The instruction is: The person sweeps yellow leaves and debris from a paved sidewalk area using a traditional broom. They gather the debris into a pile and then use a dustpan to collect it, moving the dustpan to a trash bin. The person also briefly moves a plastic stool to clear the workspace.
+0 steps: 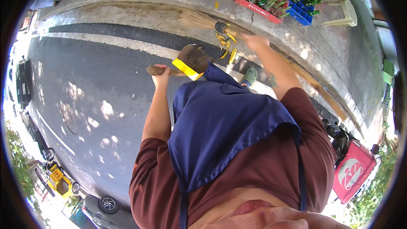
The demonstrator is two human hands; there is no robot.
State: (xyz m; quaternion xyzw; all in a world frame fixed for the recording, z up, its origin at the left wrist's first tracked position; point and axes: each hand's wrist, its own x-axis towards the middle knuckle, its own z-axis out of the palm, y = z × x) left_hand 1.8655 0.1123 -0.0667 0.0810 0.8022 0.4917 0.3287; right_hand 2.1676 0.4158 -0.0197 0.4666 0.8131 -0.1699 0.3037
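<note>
My left hand (161, 73) is closed around the wooden handle of a dustpan (194, 58) with a brown pan and a bright yellow edge, held low over the road. In my right hand (257, 42) is the wooden handle of a stick broom (198, 20); its bristles fan out to the left, with a black binding at their base. Several yellow leaves (233, 56) lie between the dustpan and my right hand, near the curb. A navy apron (229, 111) hangs over my front and hides part of the ground. One foot in a green clog (250, 75) shows beside it.
Along the sidewalk stand a red crate (259, 9) and a blue crate (299, 12) of green bottles, with a pale plastic stool (349, 12) to their right. A motorcycle with a red delivery box (355, 171) is at lower right. Parked vehicles, including a gray car (108, 213), line the far left.
</note>
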